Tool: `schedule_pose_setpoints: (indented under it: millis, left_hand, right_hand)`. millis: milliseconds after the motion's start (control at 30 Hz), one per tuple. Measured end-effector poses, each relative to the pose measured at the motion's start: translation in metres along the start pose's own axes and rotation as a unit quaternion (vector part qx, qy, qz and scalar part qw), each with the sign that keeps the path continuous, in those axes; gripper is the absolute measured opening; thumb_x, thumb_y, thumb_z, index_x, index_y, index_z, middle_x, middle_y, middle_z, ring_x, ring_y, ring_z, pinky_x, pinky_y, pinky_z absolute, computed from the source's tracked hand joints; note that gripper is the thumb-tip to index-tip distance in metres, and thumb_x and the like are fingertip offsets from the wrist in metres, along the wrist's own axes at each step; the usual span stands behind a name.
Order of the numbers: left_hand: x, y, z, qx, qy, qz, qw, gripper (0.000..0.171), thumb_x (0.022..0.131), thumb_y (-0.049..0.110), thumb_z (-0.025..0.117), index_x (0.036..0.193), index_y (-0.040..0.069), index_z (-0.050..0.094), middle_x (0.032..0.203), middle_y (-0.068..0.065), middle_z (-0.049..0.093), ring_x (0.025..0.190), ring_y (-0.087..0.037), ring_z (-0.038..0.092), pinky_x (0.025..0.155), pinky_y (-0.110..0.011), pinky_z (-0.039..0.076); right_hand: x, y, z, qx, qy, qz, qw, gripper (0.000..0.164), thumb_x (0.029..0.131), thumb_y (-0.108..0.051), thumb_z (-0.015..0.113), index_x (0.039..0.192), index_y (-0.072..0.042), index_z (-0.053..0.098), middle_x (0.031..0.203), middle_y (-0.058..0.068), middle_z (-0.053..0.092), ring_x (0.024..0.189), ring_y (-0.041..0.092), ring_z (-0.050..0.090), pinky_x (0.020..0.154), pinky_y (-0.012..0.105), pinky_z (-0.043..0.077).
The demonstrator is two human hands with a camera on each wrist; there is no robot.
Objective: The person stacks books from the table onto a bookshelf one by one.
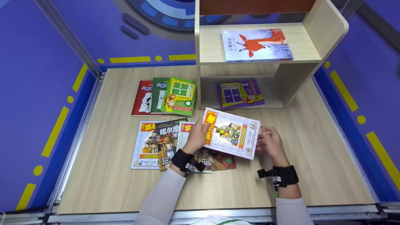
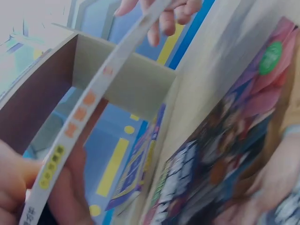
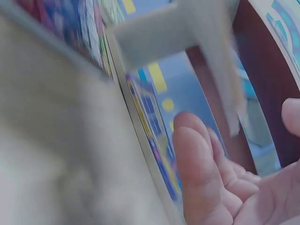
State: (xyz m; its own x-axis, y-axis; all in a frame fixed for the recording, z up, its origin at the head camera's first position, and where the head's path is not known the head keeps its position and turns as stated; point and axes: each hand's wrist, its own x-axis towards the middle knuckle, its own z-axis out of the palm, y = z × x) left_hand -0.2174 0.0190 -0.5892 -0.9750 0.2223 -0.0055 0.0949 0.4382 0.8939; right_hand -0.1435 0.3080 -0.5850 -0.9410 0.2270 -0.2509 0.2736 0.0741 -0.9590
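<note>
My left hand (image 1: 196, 136) pinches a thin white-bordered book (image 1: 229, 132) by its left end, thumb on the cover. The cover has a cartoon group and a yellow-and-red title. In the left wrist view its spine (image 2: 77, 115) runs up from between thumb and fingers. My right hand (image 1: 272, 143) is at the book's right edge, and the right wrist view shows its loosely bent fingers (image 3: 194, 159) just apart from the book. Beneath the held book lies a row of overlapping books, among them a dark detective book (image 1: 168, 147) and a white-bordered one (image 1: 145, 157).
A two-level wooden shelf (image 1: 301, 84) stands at the back right. A book with a red deer (image 1: 256, 45) lies on its upper board, a purple book (image 1: 240, 93) on the lower. Left of it lie green (image 1: 179, 97) and red books (image 1: 142, 100), overlapping. Walls enclose the table (image 1: 103, 175).
</note>
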Motion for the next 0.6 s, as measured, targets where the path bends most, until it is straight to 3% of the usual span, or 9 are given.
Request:
schedule_pose_setpoints:
  millis: [167,333,467,600]
  left_hand:
    - [-0.008,0.0,0.014,-0.001,0.05,-0.021,0.9985,0.021,0.114,0.02,0.049,0.104,0.002,0.053,0.08,-0.002,0.042,0.073,-0.02,0.044,0.068,-0.035,0.042]
    - [-0.013,0.003,0.023,0.009,0.075,-0.007,0.9971,0.021,0.113,0.02,0.049,0.106,0.001,0.054,0.078,-0.002,0.045,0.071,-0.019,0.047,0.067,-0.04,0.045]
    - [-0.015,0.004,0.025,0.004,0.074,0.0,0.9973,0.02,0.113,0.018,0.049,0.106,0.001,0.055,0.079,-0.002,0.046,0.071,-0.018,0.047,0.066,-0.038,0.044]
    - [-0.015,0.009,0.023,-0.013,0.059,-0.021,0.998,0.021,0.113,0.019,0.049,0.113,-0.001,0.056,0.082,-0.005,0.05,0.074,-0.021,0.049,0.069,-0.037,0.045]
  right_hand:
    - [-0.003,0.006,0.024,-0.047,0.005,0.002,0.999,0.044,0.115,-0.03,0.044,0.142,0.004,0.053,0.104,0.006,0.066,0.086,0.007,0.061,0.075,0.021,0.052]
    - [-0.004,0.011,0.038,-0.065,0.051,-0.044,0.996,0.036,0.115,-0.023,0.044,0.14,0.001,0.054,0.111,0.017,0.069,0.084,0.008,0.065,0.072,0.021,0.054]
    - [-0.004,0.013,0.04,-0.116,0.077,-0.082,0.987,0.028,0.115,-0.02,0.044,0.129,0.0,0.055,0.105,0.02,0.068,0.08,0.009,0.063,0.068,0.021,0.052]
    - [-0.004,0.012,0.038,-0.132,0.08,-0.084,0.984,0.029,0.114,-0.021,0.045,0.129,0.001,0.055,0.105,0.021,0.069,0.08,0.01,0.063,0.068,0.021,0.051]
